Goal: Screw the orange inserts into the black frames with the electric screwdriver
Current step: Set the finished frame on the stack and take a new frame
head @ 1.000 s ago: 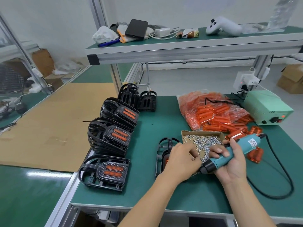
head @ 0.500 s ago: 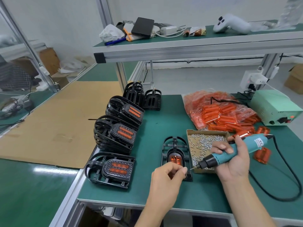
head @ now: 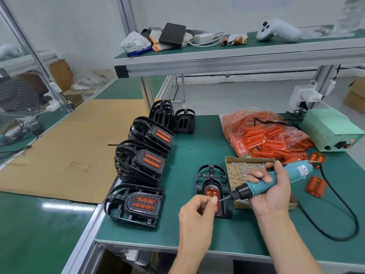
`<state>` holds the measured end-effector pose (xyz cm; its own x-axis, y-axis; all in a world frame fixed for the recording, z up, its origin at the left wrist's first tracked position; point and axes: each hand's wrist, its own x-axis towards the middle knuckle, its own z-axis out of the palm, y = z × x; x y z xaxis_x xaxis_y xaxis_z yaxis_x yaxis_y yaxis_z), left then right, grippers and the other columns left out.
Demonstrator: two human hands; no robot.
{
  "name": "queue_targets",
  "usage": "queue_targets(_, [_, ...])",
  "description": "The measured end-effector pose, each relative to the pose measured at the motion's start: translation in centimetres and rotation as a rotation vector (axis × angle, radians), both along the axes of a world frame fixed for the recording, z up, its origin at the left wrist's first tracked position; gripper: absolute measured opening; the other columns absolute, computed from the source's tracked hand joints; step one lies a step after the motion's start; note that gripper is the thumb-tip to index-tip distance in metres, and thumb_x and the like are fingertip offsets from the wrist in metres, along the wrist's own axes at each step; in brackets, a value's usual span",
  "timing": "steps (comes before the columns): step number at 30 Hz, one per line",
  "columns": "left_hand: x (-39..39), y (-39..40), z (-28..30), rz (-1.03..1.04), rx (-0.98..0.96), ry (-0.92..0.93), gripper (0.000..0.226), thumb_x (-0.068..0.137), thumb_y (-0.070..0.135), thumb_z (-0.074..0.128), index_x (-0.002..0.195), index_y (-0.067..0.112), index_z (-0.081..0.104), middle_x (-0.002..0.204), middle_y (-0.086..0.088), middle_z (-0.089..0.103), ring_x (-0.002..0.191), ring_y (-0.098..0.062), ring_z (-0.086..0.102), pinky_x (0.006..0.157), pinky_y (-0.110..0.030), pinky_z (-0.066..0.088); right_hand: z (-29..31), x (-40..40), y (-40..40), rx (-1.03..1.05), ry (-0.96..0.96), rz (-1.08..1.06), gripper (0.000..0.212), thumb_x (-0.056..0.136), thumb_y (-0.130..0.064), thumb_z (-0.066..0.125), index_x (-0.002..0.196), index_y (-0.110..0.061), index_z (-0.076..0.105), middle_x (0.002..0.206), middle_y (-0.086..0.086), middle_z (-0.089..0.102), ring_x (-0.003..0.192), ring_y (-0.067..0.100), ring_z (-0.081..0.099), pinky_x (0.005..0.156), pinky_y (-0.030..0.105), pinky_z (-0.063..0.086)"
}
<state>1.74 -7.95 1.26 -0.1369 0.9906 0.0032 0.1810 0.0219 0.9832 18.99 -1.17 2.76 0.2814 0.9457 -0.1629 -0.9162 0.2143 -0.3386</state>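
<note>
Fingers: my left hand point(head: 197, 211) pinched a screw at the driver tip; right hand point(head: 273, 189) gripped the electric screwdriver point(head: 264, 183).
Change: left hand left the screw box point(head: 247, 161); screw loaded.
Frame: black frame point(head: 214, 191) with orange insert point(head: 211, 192) near centre, awaiting screwing.

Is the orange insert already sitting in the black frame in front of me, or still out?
In. The orange insert sits inside the black frame, lying flat on the table.

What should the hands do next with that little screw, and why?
Probably seat the small silver screw, pinched by the left hand, onto the bit of the teal electric screwdriver gripped by the right hand. The two tips nearly meet above the orange insert lying in the black plastic frame.
</note>
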Motion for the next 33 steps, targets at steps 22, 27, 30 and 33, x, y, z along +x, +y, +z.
queue_targets(22, [-2.4, 1.0, -0.7, -0.151, 0.251, 0.394, 0.011, 0.095, 0.04, 0.064, 0.092, 0.034, 0.072, 0.086, 0.019, 0.065, 0.087, -0.007, 0.059, 0.079, -0.023, 0.046, 2.2, -2.0, 0.7, 0.025, -0.176, 0.04, 0.02, 0.097, -0.029, 0.064, 0.079, -0.019, 0.059, 0.052, -0.006, 0.04, 0.056, 0.01, 0.048, 0.05, 0.019, 0.043])
queue_targets(27, [-2.6, 2.2, -2.1, -0.134, 0.394, 0.703, 0.007, 0.089, 0.029, 0.077, 0.094, 0.033, 0.079, 0.088, 0.02, 0.057, 0.095, -0.009, 0.051, 0.083, -0.035, 0.038, 2.2, -3.1, 1.0, 0.005, -0.466, 0.02, 0.024, 0.088, -0.023, 0.076, 0.083, -0.012, 0.056, 0.052, 0.0, 0.042, 0.052, 0.016, 0.048, 0.049, 0.024, 0.042])
queue_targets(30, [-1.8, 2.3, -2.8, -0.075, 0.391, 0.74, 0.006, 0.085, 0.032, 0.08, 0.09, 0.033, 0.08, 0.085, 0.019, 0.053, 0.093, -0.012, 0.049, 0.079, -0.034, 0.035, 2.3, -4.2, 1.5, 0.059, -0.641, -0.003, 0.02, 0.085, -0.02, 0.077, 0.079, -0.012, 0.06, 0.05, 0.006, 0.043, 0.049, 0.022, 0.048, 0.049, 0.027, 0.044])
queue_targets(33, [-1.3, 2.3, -3.6, -0.001, 0.388, 0.759, 0.011, 0.079, 0.031, 0.087, 0.088, 0.031, 0.081, 0.083, 0.016, 0.051, 0.09, -0.015, 0.05, 0.075, -0.036, 0.036, 2.3, -5.3, 1.7, 0.129, -0.825, 0.008, 0.019, 0.082, -0.028, 0.079, 0.071, -0.024, 0.064, 0.048, 0.007, 0.046, 0.046, 0.024, 0.045, 0.052, 0.03, 0.048])
